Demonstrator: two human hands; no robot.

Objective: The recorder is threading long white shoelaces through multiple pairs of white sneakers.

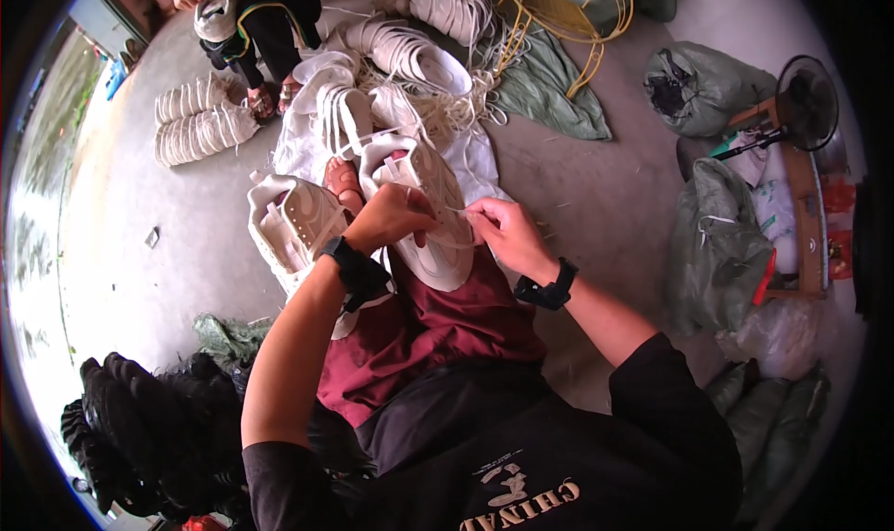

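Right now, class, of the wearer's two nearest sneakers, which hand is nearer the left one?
Left. The left hand is right of that sneaker; the right hand is farther right, beside the other sneaker.

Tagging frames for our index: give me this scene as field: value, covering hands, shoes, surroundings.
left hand: the hand, fingers curled over the right-side shoe; grip unclear
right hand: the hand, fingertips pinching a thin pale lace beside that shoe
second shoe: pale, left of the first
other person: upper left, holding a pale shoe
floor: tied pale bundle, left of the shoe pile
right side: black round fan, green sack
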